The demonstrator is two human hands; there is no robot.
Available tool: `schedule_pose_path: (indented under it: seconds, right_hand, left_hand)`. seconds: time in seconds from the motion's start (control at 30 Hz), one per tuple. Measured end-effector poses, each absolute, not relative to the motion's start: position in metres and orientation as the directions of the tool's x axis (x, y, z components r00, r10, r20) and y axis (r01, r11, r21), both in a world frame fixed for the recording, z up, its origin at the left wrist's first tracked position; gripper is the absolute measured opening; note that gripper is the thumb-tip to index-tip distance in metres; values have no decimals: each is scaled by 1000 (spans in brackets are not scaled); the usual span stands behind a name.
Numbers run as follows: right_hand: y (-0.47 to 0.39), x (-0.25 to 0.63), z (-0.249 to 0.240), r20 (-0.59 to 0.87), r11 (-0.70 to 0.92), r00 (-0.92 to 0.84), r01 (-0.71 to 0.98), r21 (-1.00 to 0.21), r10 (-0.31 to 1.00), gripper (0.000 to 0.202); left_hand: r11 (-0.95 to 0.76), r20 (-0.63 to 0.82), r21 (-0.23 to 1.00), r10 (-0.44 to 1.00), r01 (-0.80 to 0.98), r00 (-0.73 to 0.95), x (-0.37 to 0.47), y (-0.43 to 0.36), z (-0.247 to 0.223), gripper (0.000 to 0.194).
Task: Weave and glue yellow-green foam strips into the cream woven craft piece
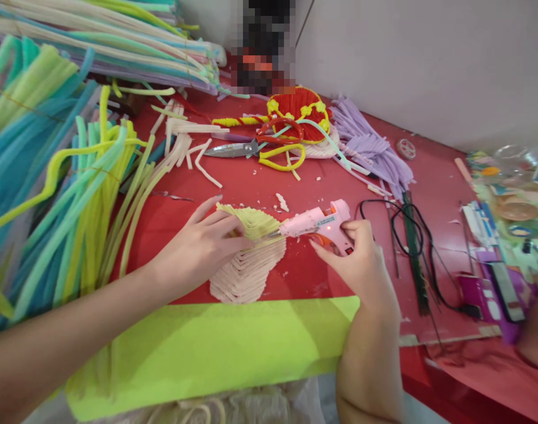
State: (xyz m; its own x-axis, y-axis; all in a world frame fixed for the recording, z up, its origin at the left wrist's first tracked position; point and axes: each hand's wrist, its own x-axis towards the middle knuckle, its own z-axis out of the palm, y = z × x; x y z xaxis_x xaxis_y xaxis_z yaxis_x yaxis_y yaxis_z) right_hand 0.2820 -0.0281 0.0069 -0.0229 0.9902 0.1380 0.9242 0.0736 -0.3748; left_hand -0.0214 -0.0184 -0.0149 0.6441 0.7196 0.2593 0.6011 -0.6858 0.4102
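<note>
My right hand [361,253] is wrapped round the handle of a pink hot glue gun [315,222], a small light glowing on its side. The nozzle points left and meets the edge of a leaf-shaped piece made of pipe cleaners [251,271], laid in V-shaped rows. Its upper part is pale yellow, the lower part cream. Over its left side lies my left hand [213,235], thumb and fingers pinched at a yellow pipe cleaner [266,237] near the nozzle. Those fingertips are partly hidden.
Pipe cleaner bundles [87,194] crowd the left. Behind the work lie scissors [260,147], a red-and-yellow craft piece [299,115] and purple pipe cleaners [370,141]. A black cable [421,235] loops at right. A lime-green sheet [216,347] covers the front edge. Another person's arm [536,330] shows far right.
</note>
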Motion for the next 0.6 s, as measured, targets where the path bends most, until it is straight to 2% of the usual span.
schedule_pose_path:
  seconds: [0.17,0.37,0.6]
  right_hand:
    - [-28,279,10,79,54,-26,929,-367,996,49]
    - [-28,282,3,135,85,-39,932,-353,990,50]
    - [-30,284,5,101,83,-52,939,-335,994,32]
  left_hand:
    - [-680,245,410,724,607,645,-21,-18,-13,33]
    - [-681,246,406,724,610,645,-22,-19,-15,33]
    - [-684,252,409,721,604,645,-22,-18,-15,34]
